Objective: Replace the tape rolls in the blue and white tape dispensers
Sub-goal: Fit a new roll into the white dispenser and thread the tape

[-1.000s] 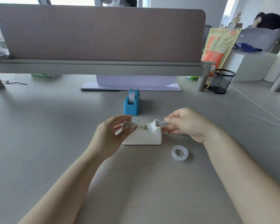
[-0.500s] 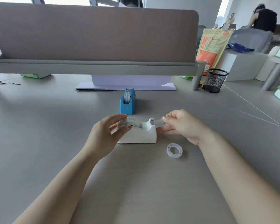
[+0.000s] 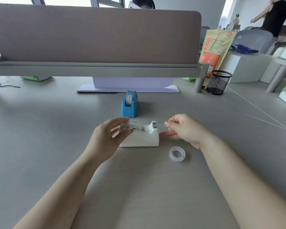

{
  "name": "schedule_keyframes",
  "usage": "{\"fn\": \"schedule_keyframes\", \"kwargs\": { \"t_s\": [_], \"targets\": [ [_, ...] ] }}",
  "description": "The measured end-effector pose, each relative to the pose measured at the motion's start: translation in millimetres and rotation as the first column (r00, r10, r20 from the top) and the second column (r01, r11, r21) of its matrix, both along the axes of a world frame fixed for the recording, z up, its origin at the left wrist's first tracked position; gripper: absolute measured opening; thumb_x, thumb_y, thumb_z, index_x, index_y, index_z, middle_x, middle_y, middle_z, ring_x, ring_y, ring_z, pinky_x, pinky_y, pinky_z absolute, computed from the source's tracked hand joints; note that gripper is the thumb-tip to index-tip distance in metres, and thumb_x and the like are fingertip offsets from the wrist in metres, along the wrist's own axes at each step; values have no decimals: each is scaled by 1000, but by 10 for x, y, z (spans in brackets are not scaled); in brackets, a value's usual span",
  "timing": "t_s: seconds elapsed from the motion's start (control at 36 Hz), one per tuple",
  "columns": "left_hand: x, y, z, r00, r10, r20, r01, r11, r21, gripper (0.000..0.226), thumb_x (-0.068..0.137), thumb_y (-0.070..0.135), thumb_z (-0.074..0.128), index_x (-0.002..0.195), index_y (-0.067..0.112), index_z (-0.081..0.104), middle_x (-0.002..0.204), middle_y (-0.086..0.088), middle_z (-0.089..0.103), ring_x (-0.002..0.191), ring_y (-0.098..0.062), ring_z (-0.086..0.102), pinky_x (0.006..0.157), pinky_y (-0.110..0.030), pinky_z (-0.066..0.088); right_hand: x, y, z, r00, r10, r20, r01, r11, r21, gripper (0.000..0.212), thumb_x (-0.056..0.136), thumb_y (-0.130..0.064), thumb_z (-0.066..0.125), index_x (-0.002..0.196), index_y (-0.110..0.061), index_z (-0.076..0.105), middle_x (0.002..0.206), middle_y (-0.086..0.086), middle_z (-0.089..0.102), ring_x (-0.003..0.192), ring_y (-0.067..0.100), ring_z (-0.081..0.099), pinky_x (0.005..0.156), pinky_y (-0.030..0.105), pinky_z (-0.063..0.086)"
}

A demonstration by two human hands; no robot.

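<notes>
Between my two hands sits the white tape dispenser (image 3: 143,137) on the grey table (image 3: 48,129); my left hand (image 3: 108,138) curls over its rear, thumb and forefinger spread around the tape roll (image 3: 134,124) seated in the cradle, touching its rim; my right hand (image 3: 183,129) is just beyond the cutter end, thumb and forefinger pressed together on the clear tape end (image 3: 161,125) drawn out past the blade, while a lower finger touches the dispenser's front wall; near my right wrist, on the table, lies a clear empty tape core (image 3: 177,154), flat and apart from the dispenser; beyond my fingers, further from me, stands the blue tape dispenser (image 3: 129,104) with a roll in it, touched by neither hand; far past my right fingers stands a black mesh cup (image 3: 219,82).
</notes>
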State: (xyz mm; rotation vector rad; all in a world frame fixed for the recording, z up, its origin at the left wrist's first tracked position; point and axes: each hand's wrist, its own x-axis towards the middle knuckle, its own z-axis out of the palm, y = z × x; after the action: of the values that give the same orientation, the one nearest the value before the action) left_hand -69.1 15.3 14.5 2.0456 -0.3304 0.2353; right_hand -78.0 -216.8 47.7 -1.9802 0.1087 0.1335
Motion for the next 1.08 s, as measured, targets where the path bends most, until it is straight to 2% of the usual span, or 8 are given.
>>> {"fn": "schedule_keyframes", "kwargs": {
  "t_s": [0.11,0.28,0.44,0.58,0.81,0.92,1.0,1.08],
  "targets": [
    [5,0,-4,1000,0,9,0,1000,-5,33,80,29,71,113,28,66,113,9,68,103,-1,63,83,-1,42,-8,20,-18,1000,6,-6,-6,1000,-25,17,97,-15,47,82,-10,52,89,10,60,78,14,70,83,33,55],
    [4,-8,-3,1000,-1,9,2,1000,-14,32,80,29,71,111,30,66,112,10,69,103,-1,64,86,-7,44,-5,57,-45,1000,-11,-4,10,992,-125,18,96,-17,47,81,-9,54,100,20,68,89,22,71,91,43,54],
    [11,2,-7,1000,-1,-5,1,1000,-22,33,79,31,71,112,30,66,112,10,68,104,-3,64,91,-18,46,-12,102,-70,999,-30,27,36,969,-243,24,93,-24,49,87,-3,59,85,9,73,94,31,67,91,48,51],
    [8,-2,-8,1000,-5,0,5,1000,-24,33,80,30,71,112,28,66,111,10,69,104,-3,64,93,-20,47,-34,194,-88,996,-21,86,50,938,-344,34,88,-18,46,90,14,57,91,26,70,93,42,62,77,44,52],
    [11,-3,-14,999,-7,-34,6,999,-45,35,78,31,72,113,25,66,111,10,69,105,-3,63,93,-19,47,-23,215,-136,990,-15,141,74,903,-423,33,86,-22,50,88,9,59,92,26,68,84,41,62,78,50,52],
    [9,-1,-10,999,-17,-44,15,998,-53,37,77,30,73,113,23,65,111,10,69,106,-2,63,96,-24,48,-23,185,-147,989,-33,146,93,900,-427,29,86,-24,57,86,4,63,92,23,69,85,38,61,78,43,51],
    [12,12,-2,998,-29,-55,26,998,-56,38,77,31,73,114,24,65,111,10,69,107,-1,62,98,-25,48,1,148,-137,981,-31,190,115,886,-450,12,85,-22,61,84,-11,65,101,10,65,89,26,60,73,30,47],
    [13,62,-22,989,-89,-115,83,995,-54,53,71,38,77,120,28,59,118,12,65,114,0,57,103,-25,42,21,108,-157,972,-8,233,121,873,-473,6,86,-18,60,91,-15,62,109,7,59,92,22,57,75,26,41]
  ]
}}
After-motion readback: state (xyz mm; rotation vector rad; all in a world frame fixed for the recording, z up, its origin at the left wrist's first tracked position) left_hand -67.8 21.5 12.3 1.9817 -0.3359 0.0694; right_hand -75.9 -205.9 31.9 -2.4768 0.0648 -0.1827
